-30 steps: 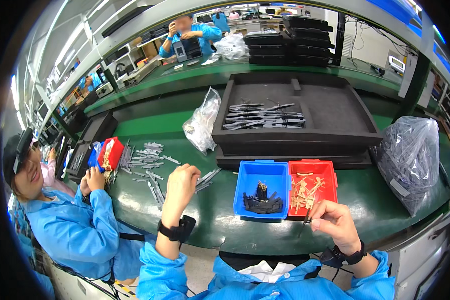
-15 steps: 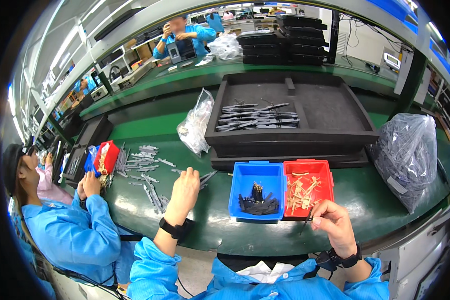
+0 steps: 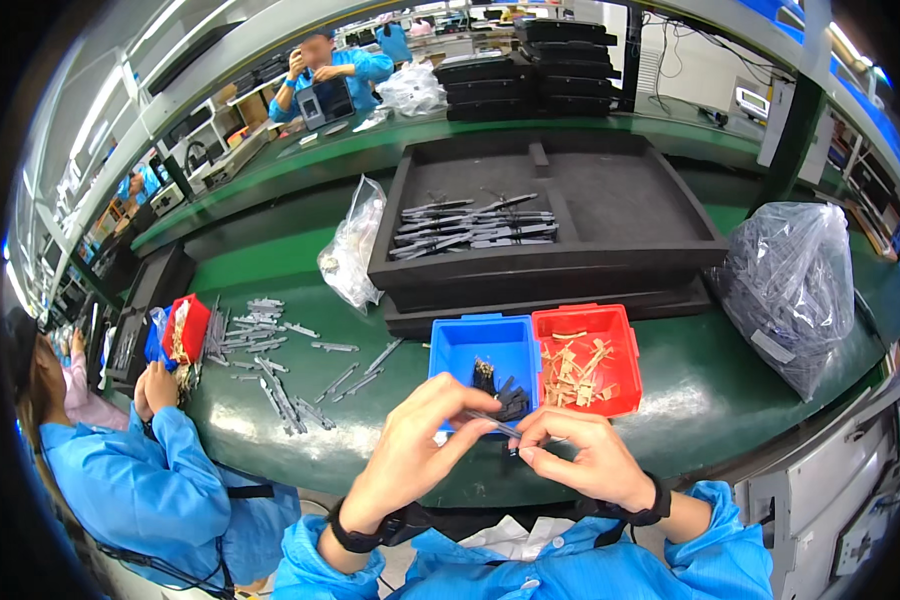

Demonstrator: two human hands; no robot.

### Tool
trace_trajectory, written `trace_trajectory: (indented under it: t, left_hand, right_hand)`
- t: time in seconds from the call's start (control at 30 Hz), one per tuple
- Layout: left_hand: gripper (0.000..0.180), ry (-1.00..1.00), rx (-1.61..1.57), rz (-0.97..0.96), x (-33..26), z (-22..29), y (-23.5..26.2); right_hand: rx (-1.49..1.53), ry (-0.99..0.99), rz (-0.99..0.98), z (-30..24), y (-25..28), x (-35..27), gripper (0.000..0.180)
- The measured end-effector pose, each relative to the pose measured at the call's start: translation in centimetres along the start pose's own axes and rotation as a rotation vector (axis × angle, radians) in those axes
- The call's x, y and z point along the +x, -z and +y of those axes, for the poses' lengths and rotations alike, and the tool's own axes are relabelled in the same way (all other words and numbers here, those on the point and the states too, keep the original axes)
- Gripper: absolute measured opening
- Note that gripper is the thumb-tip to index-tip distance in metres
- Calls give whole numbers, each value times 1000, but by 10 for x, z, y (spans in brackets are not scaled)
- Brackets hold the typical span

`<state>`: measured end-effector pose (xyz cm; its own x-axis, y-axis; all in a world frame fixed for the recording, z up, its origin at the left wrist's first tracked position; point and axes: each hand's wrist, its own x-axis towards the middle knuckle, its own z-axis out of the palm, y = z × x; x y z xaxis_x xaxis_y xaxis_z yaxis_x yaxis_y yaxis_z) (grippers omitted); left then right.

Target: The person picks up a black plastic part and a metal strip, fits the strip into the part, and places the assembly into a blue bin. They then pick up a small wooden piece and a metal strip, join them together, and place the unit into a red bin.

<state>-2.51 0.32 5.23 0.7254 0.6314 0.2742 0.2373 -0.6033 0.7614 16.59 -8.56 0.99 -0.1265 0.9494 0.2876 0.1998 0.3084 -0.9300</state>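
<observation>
Left hand (image 3: pixel 415 440) has moved from scattered strips (image 3: pixel 335 347) and pinches a thin grey bar (image 3: pixel 495 426); right hand (image 3: pixel 588 455) grips a small dark piece (image 3: pixel 512 448).

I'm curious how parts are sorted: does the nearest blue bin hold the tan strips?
No, the tan strips lie in the red bin beside the blue bin.

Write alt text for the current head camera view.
A person's bare left hand and right hand hold a slim grey part near a blue bin of black pieces and an adjoining red bin of tan strips. Behind the bins, a black tray holds grey parts.
</observation>
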Motion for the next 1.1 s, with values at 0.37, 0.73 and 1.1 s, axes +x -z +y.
trace_trajectory:
  t: [0.37, 0.73, 1.1]
  left_hand:
    - [27, 329, -911, 155, 4, -15, -57]
    - [29, 360, -851, 124, 6, -25, -59]
    - [27, 371, -823, 73, 5, -25, -66]
  right_hand:
    - [285, -202, 49, 20, -23, -28, 6]
    - [603, -308, 107, 17, -7, -27, 3]
    - [689, -384, 186, 18, -5, -25, 7]
